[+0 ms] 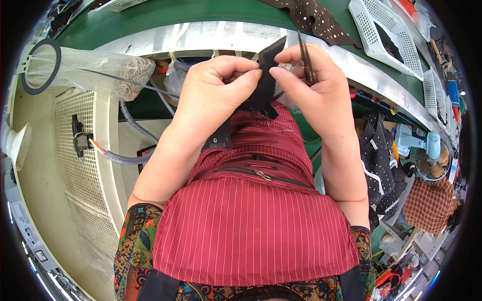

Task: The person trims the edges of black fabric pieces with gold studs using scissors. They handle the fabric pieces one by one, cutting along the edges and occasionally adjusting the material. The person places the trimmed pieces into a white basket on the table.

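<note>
My left hand (216, 90) is closed, pinching the edge of a black fabric piece (265, 85) between thumb and forefinger. The piece hangs down in front of the red striped apron (256, 220), its lower end dark and bunched. Close on its other side is my right hand (321, 85), thumb and forefinger at the fabric's right edge; whether they press on it is hard to see. Dark thread snips (306, 60) are tucked in the fingers of that hand, blades pointing up and away. Their handle end is partly hidden by the hand.
Beyond my hands runs a green worktop (201, 12) with a metal edge (221, 37). Brown fabric with gold dots (316, 20) and a white basket (386, 37) lie on it. To the left hangs a clear bag (125, 75) beside a ring-ended rod (42, 67). Dotted dark fabric (379, 160) hangs right.
</note>
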Motion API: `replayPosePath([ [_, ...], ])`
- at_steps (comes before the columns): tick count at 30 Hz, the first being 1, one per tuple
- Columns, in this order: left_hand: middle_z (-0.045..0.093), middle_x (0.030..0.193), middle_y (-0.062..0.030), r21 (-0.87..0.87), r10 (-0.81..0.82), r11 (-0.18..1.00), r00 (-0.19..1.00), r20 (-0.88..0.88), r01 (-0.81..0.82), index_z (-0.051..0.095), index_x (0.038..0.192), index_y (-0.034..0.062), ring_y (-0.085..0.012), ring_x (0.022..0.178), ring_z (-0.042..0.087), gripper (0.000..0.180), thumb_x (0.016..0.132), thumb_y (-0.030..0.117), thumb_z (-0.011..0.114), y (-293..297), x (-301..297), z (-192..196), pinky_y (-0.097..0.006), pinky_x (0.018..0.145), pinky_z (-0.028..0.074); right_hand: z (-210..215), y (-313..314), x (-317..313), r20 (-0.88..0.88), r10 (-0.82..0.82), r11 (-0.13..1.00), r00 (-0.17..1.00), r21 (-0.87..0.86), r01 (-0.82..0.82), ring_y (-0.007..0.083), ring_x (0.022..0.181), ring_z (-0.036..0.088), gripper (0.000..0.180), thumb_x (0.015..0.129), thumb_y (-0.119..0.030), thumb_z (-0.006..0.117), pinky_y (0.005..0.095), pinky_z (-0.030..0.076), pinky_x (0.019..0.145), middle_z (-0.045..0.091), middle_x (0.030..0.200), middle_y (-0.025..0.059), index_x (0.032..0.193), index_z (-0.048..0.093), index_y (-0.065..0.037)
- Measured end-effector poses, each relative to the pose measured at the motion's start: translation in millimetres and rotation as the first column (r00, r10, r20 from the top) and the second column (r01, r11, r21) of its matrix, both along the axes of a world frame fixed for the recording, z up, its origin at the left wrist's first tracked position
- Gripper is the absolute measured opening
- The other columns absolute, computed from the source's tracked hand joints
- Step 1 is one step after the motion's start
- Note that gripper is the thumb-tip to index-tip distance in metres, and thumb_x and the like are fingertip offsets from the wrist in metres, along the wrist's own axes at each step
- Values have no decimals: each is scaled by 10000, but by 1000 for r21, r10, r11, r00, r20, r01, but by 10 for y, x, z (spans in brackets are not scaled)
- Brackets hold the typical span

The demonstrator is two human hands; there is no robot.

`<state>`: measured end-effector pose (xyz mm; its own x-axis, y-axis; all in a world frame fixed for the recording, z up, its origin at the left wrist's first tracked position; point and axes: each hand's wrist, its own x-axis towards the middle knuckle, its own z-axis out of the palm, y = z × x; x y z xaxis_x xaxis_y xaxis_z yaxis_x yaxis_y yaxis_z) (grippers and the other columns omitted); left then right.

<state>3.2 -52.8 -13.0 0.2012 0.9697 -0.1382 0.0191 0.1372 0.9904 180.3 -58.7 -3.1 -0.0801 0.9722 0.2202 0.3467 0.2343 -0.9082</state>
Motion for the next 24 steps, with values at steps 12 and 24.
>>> replayPosePath([
  [12,646,869,-14,-59,52,997,993,107,-45,658,946,7,-58,778,576,134,829,72,670,76,-43,-67,-193,713,456,-233,-55,327,287,-39,987,957,163,-8,222,815,551,283,800,-113,664,312,445,731,576,900,93,1059,589,-28],
  [24,649,860,-17,-42,-45,998,997,66,48,657,950,-5,-50,775,576,128,846,69,651,21,-14,-22,-189,700,463,-167,17,209,257,55,963,965,241,-119,164,658,562,321,695,-58,734,270,469,601,598,833,66,1000,634,-47],
])
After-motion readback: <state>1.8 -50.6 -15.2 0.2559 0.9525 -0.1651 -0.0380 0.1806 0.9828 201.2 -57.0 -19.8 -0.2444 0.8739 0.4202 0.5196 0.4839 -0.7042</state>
